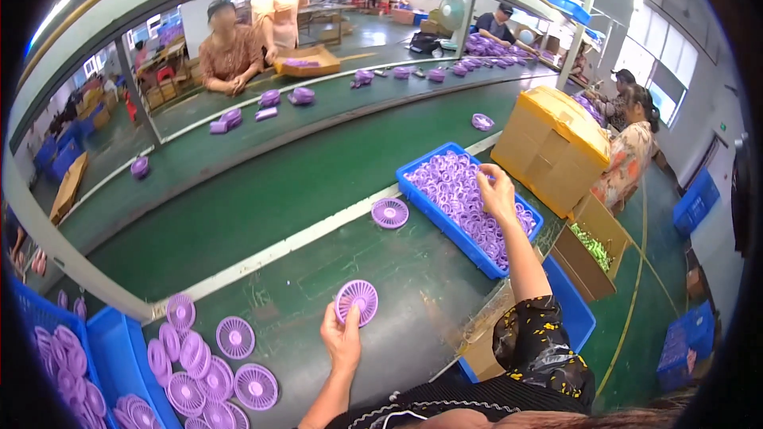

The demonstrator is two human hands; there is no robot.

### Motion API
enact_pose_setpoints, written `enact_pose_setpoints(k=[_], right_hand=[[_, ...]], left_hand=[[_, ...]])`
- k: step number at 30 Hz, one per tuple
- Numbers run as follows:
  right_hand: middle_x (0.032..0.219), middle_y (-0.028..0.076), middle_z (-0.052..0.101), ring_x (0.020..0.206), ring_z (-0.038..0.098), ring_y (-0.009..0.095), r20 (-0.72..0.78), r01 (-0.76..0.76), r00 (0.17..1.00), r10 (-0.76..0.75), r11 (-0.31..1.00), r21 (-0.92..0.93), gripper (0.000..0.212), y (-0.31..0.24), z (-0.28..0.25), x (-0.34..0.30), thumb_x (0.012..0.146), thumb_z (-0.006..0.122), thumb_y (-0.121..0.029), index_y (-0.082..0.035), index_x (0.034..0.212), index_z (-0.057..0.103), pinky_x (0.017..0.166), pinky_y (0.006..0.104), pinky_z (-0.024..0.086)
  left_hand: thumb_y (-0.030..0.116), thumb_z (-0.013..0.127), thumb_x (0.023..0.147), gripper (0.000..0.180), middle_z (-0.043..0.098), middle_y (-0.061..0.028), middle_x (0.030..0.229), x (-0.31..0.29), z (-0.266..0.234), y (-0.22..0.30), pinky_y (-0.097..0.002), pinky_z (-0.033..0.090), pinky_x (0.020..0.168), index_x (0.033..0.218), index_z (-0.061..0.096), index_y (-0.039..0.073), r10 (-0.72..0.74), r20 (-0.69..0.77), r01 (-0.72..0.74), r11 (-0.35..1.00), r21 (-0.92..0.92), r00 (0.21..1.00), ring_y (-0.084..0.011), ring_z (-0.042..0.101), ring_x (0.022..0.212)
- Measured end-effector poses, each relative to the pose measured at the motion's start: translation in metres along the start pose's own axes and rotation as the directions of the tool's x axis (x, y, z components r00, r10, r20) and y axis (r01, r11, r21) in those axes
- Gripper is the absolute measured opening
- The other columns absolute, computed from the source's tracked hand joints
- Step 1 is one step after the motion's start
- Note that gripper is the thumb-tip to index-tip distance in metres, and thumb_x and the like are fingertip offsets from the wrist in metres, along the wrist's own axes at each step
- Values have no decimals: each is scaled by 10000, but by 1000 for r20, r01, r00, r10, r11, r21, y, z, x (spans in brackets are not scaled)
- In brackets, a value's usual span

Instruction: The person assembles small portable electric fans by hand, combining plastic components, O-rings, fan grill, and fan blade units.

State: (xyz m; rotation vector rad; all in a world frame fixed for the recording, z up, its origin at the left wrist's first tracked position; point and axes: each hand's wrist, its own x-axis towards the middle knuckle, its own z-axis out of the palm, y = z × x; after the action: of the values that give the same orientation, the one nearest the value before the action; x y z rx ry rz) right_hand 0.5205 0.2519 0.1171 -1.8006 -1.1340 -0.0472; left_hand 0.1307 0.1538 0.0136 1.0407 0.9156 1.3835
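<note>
A round purple fan grille point(357, 303) with radial slots is held upright in my left hand point(342, 340), the fingers closed on its lower edge. My right hand point(497, 193) reaches over a blue tray point(449, 228) heaped with small purple ring-shaped parts point(451, 184). Its fingers are curled together at the heap; whatever is between them is too small to make out. Another purple grille point(390, 213) lies flat on the table, left of the tray. More grilles point(256, 386) are piled loosely at the lower left.
A blue bin point(113, 334) and a blue crate point(48, 306) with more grilles stand at far left. Beyond the table runs a green conveyor point(262, 183). A taped carton point(548, 151) and an open box of green parts point(592, 248) are at right. Several co-workers stand or sit around.
</note>
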Motion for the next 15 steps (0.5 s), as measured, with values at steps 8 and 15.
enact_pose_setpoints(k=[8, 15], right_hand=[[1308, 176, 601, 1237, 549, 368, 93, 153, 988, -123, 869, -471, 510, 32, 59, 20, 873, 693, -414, -98, 1271, 649, 1044, 487, 446], [1420, 144, 532, 1353, 450, 353, 105, 94, 993, -47, 857, -507, 583, 13, 108, 46, 894, 607, -563, -193, 1345, 611, 1112, 536, 347]], left_hand=[[79, 664, 972, 200, 689, -36, 1020, -9, -3, -17, -262, 539, 810, 1146, 630, -15, 6, 70, -5, 1000, -14, 998, -89, 639, 918], [65, 647, 984, 228, 699, -50, 1065, -6, -10, -17, -238, 538, 813, 1189, 622, -31, -13, 98, 23, 995, -97, 995, -72, 646, 931]])
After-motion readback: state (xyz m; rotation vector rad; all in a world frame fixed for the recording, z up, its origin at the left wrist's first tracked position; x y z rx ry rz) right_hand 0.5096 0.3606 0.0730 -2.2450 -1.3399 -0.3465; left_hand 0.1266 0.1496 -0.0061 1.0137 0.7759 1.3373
